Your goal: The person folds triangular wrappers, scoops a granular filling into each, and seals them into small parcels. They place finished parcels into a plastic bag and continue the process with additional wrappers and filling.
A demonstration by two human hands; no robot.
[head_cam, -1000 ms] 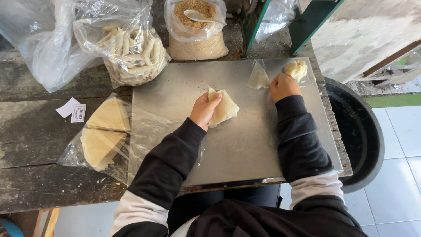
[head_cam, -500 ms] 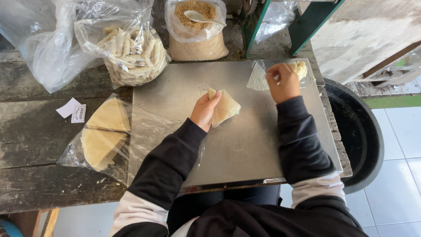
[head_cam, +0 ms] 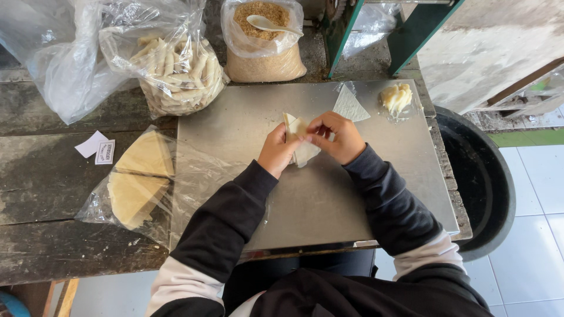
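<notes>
We have both hands on a pale, thin pastry wrapper (head_cam: 302, 147) lying near the middle of the smooth, dull-grey metal sheet (head_cam: 352, 199) that covers part of the desk (head_cam: 53, 176). Our left hand (head_cam: 279, 149) has its grip pressed onto the wrapper's left edge, fingers curled over the fold, while our right hand (head_cam: 338, 136) pinches the wrapper's top from the other side; the two hands touch over it. The wrapper looks soft and matte, folded into a rough wedge with a pointed lower corner poking out under the right hand.

Just beyond the right hand lies a single flat triangular wrapper piece (head_cam: 350, 105), and beside it, near the sheet's far right corner, a lumpy mound of creamy yellow paste (head_cam: 396, 97) on clear film. To the left, partly over the desk's dark, weathered wooden planks, a crinkled clear plastic bag holds a stack of wedge-shaped wrappers (head_cam: 138, 182), cream-coloured and smooth. Further back, another glossy bag is packed with finished rolls (head_cam: 176, 70), slim pale cylinders. Next to it stands an open bag of coarse brown crumbs (head_cam: 264, 47) with a white spoon (head_cam: 267, 23) resting on top. Two small paper slips (head_cam: 97, 148) lie on the wood.
</notes>
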